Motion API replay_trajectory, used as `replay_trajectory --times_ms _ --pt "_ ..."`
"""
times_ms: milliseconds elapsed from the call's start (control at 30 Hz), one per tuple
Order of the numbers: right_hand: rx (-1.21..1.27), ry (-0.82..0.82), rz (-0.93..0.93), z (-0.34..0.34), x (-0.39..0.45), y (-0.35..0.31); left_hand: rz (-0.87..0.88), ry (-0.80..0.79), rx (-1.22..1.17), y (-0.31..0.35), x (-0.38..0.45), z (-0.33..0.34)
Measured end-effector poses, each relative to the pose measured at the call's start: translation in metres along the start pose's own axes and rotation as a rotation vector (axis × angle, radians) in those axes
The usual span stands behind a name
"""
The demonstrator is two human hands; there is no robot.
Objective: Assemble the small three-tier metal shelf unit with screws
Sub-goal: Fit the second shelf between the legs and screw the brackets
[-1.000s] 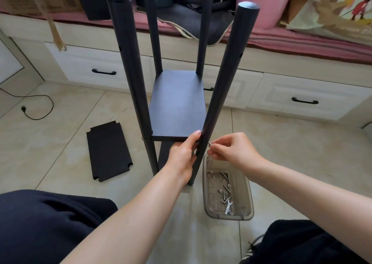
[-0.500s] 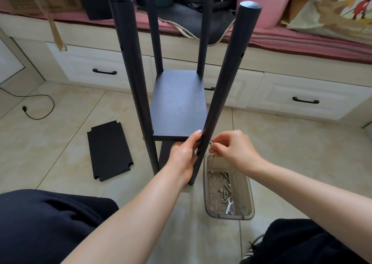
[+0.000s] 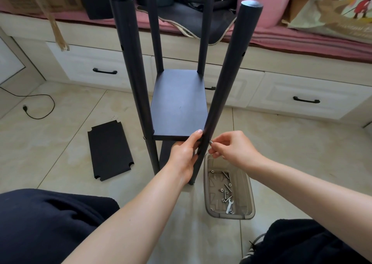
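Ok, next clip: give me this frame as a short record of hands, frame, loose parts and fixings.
left hand: grips the near right post at the shelf
right hand: pinches a screw against that post
frame: four posts up, shelf fitted between them
loose panel: flat on the floor, left of the frame
tray: on the floor, holds screws, nuts and a spanner

Beige tiled floor (image 3: 60,146), white drawers (image 3: 298,100)

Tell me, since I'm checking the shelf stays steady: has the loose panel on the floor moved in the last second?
No. The loose panel lies in the same place beside the floor tile seam, left of the shelf unit.
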State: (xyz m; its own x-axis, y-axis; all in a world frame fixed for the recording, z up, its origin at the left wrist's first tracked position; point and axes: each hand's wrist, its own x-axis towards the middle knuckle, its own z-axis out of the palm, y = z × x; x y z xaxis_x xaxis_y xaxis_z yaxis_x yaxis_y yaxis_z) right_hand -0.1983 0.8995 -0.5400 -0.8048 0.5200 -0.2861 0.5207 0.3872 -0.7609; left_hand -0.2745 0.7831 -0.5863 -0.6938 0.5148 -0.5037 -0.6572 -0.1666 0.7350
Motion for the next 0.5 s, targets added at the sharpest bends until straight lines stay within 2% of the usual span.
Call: replay_trajectory --times_ms 133,300,500 --pt "0.016 -0.005 0.005 -0.0005 0.0015 0.0014 -0.008 -0.003 0.001 0.0000 -0.0002 0.0003" --pt "-0.183 0.106 -0.136 0.0002 0.0001 0.0024 -0.010 0.023 0.008 -0.0001 0.0011 0.0003" --pt "-0.194 0.086 -0.086 0.0031 0.0006 0.0067 -0.008 0.019 0.006 -0.0005 0.0017 -0.0001"
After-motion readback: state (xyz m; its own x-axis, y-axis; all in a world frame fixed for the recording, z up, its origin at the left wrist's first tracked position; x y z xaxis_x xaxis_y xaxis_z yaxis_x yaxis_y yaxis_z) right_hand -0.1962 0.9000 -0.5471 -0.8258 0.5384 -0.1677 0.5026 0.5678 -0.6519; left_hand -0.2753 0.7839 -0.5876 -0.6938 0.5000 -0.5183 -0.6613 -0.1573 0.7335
